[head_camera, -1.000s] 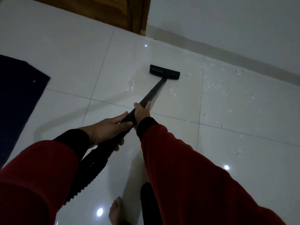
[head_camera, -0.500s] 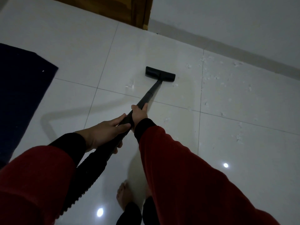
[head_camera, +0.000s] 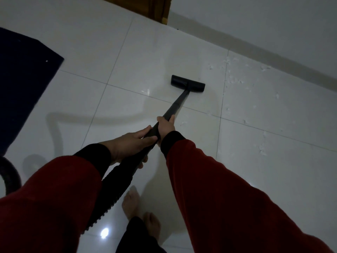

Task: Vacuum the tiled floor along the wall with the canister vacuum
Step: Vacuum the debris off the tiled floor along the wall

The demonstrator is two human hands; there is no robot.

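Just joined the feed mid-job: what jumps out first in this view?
Two red-sleeved arms fill the foreground, the left hand and right hand both gripping the black wand, whose floor head sits flat on the glossy white tiles at centre. White scraps litter the tiles to its right, toward the wall. A dark mat lies at the left edge, and bare feet show below.

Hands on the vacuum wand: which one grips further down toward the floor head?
The right hand. It wraps the smooth black wand nearer the floor head; the left hand holds behind it, where the ribbed hose begins.
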